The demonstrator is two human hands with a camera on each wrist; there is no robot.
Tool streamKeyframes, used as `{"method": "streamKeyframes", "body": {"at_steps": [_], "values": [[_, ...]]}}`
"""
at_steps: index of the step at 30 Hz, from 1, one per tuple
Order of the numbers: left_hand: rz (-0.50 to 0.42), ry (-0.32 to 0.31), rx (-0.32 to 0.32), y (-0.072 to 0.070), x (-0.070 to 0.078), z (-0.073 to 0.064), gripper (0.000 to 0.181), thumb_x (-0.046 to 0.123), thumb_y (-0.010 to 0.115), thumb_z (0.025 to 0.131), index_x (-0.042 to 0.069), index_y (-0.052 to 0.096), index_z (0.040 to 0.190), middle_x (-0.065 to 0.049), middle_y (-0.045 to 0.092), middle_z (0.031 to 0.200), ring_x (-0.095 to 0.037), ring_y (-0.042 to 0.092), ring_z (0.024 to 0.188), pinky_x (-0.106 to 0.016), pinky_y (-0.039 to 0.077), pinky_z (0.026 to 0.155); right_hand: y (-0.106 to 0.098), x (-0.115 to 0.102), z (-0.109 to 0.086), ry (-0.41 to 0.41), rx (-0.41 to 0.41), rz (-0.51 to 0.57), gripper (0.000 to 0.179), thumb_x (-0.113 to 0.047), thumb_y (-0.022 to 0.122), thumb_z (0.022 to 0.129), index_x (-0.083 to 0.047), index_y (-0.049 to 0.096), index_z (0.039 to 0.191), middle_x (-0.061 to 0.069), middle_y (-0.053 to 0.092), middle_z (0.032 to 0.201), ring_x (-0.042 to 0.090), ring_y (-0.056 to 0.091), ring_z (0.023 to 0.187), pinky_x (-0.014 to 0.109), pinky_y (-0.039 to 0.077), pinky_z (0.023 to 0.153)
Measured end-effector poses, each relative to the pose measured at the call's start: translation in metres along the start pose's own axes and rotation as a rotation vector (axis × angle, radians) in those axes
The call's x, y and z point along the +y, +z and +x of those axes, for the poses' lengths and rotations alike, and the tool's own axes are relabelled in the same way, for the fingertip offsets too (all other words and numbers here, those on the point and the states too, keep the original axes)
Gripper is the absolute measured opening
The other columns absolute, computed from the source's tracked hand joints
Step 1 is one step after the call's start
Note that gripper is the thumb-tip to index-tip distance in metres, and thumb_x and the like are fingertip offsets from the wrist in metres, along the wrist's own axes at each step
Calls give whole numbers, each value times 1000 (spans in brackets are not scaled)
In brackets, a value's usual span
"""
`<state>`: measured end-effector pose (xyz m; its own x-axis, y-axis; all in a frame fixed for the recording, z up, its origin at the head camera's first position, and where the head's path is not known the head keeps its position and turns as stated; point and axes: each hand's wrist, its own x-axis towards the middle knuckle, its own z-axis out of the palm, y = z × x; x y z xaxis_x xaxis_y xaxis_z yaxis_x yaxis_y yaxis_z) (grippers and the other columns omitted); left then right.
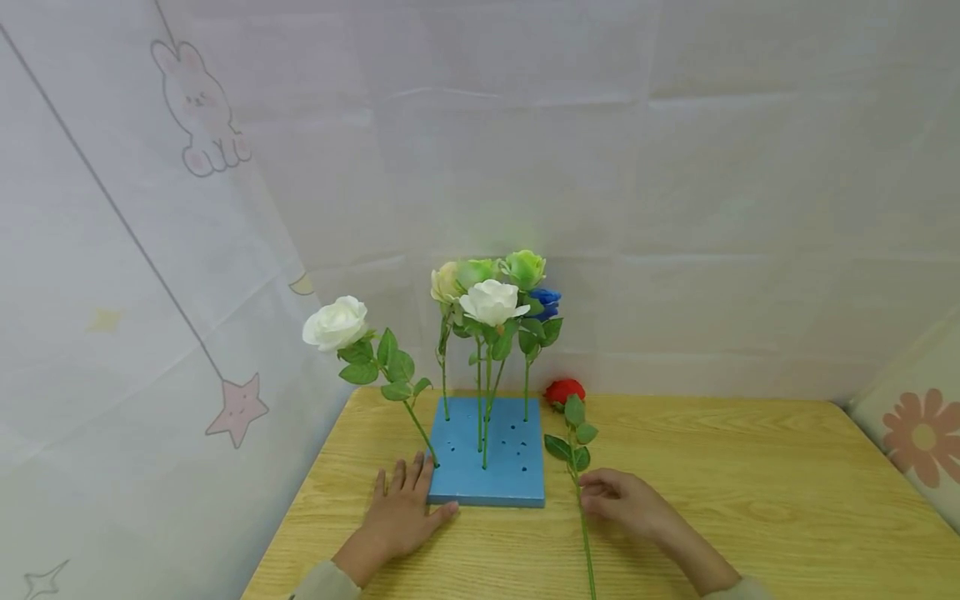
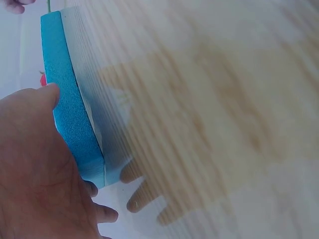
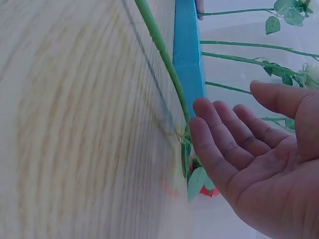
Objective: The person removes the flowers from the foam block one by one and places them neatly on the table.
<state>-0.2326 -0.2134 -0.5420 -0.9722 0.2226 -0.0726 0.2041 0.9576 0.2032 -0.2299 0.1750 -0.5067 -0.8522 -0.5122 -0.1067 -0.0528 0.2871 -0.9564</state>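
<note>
The red rose (image 1: pixel 564 390), two o'clock from the block (image 1: pixel 510 486), looks light, bendy; I'd pinch the stem (image 1: pixel 586 533) midway. Right hand (image 1: pixel 630 505): thumb clear of fingers; left hand (image 1: pixel 400 518): fingers spread.

**Printed sheeting (image 1: pixel 712 208) behind a wood-grain desk (image 1: pixel 750 467)**

The sheeting is pale and creased; at left it bears a rabbit (image 1: pixel 198 112), a pink star (image 1: pixel 238 410) and a yellow crescent (image 1: pixel 302 286); at far right, a reddish flower print (image 1: pixel 930 414).
</note>
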Motion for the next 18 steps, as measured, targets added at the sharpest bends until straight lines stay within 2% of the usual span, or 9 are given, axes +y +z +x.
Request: {"method": "streamKeyframes", "body": {"at_steps": [4, 11, 18], "values": [[1, -10, -2, 1, 0, 0, 91, 77, 25, 85, 17, 9, 152, -7, 8, 157, -39, 11, 141, -65, 1, 106, 5, -5, 3, -26, 3, -13, 50, -26, 58, 94, 7, 48, 130, 21, 57, 120, 30, 59, 107, 35, 52, 83], [-17, -14, -2, -1, 3, -1, 90, 75, 26, 86, 16, 11, 152, -8, 9, 157, -41, 11, 141, -66, 0, 105, 12, -11, 9, -61, 64, -47, 41, -27, 59, 93, -5, 52, 127, 17, 58, 122, 31, 58, 109, 30, 52, 83], [-8, -21, 2, 0, 3, 0, 90, 75, 24, 86, 16, 11, 152, -7, 9, 157, -40, 11, 141, -66, 0, 106, 14, -22, 17, -59, 135, -100, 51, -45, 62, 87, -15, 53, 128, 5, 60, 120, 20, 59, 107, 29, 51, 83]]}}
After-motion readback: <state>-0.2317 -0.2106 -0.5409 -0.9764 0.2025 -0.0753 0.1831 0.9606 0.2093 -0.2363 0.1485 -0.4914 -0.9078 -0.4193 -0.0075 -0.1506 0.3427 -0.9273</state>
